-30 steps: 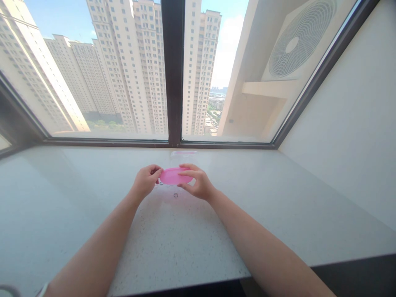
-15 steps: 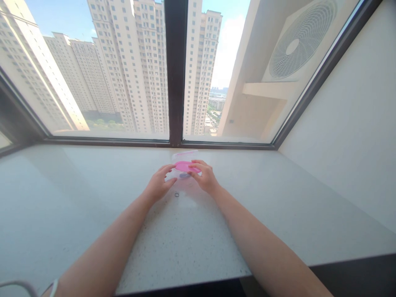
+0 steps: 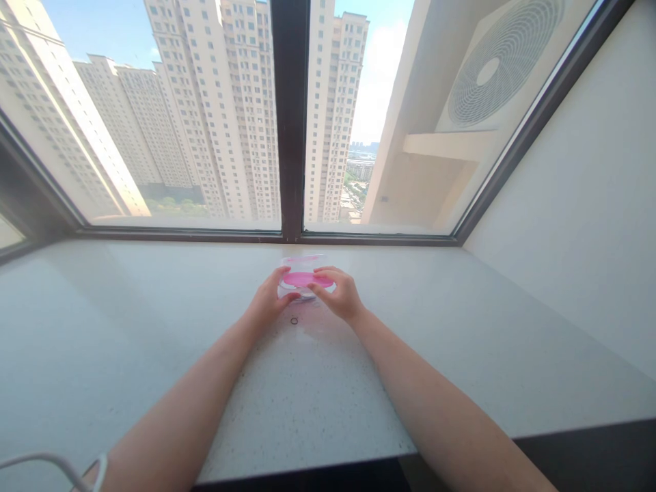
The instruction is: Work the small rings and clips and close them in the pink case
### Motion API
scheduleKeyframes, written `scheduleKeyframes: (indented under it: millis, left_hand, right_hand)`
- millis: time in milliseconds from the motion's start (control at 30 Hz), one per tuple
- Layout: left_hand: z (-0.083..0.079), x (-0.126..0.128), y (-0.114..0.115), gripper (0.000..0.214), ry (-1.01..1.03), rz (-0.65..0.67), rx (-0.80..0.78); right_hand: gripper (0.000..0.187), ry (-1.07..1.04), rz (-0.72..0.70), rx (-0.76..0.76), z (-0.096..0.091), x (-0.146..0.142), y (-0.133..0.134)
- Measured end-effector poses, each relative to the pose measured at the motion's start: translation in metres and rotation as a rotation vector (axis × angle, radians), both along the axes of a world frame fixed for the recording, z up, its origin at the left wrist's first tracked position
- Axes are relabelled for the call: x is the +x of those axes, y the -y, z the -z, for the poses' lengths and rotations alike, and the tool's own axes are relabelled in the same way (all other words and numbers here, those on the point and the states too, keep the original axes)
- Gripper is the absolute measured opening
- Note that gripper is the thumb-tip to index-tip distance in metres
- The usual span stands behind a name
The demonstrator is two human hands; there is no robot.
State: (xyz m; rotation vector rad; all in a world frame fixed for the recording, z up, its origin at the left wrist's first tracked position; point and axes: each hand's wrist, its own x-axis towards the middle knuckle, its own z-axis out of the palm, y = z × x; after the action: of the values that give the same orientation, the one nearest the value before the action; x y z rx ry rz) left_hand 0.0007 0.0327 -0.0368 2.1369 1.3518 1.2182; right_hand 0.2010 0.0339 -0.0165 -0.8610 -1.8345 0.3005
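Note:
At the far middle of the white sill stands a small clear plastic box [image 3: 306, 295], its raised see-through lid [image 3: 302, 259] edged in pink behind it. A flat pink oval piece [image 3: 302, 279] lies level over the box. My right hand [image 3: 338, 292] pinches this piece at its right end between thumb and fingers. On the other side, my left hand [image 3: 269, 295] curves round the box's left side, fingers behind and thumb in front. Something dark, too small to name, shows low in the box. Nearer me lies a small dark ring [image 3: 294, 320].
A white stone sill [image 3: 307, 396] spreads out under my arms, its front edge dark below. Behind it rises a window with a dark frame [image 3: 292, 137]. A white wall [image 3: 579, 205] borders the right, and a white cable [image 3: 56, 461] loops by my left forearm.
The pink oval piece has moved slightly left and down, now level over the box. My left hand has closed in round the box's left side.

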Motion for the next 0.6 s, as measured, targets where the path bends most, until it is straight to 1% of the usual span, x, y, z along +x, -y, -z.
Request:
scheduleKeyframes:
  millis: [67,167,267,400,533,600]
  left_hand:
    - [0.003,-0.0014,-0.0029,0.061,0.111,0.06,-0.038]
    - [0.0053,-0.0011,-0.0052,0.068,0.267,0.168,-0.068]
    - [0.0046,0.0008,-0.0042,0.067,0.319,0.251,-0.126]
    - [0.0025,0.0024,-0.0009,0.065,0.367,0.283,-0.179]
    - [0.0032,0.0026,-0.0006,0.073,0.445,0.32,-0.172]
    - [0.0044,0.0022,-0.0015,0.077,0.457,0.317,-0.159]
  right_hand:
    - [0.028,-0.028,0.022,0.033,-0.0008,0.0022,-0.001]
    - [0.036,-0.03,0.0,0.071,-0.0015,0.0045,-0.0021]
    - [0.043,-0.012,-0.035,0.078,-0.0022,0.0048,-0.0016]
    - [0.046,-0.003,-0.076,0.059,-0.0039,0.0066,-0.0007]
    - [0.043,0.038,-0.141,0.016,-0.0038,0.0097,-0.0016]
    - [0.04,0.055,-0.171,-0.006,-0.0027,0.0104,-0.0023]
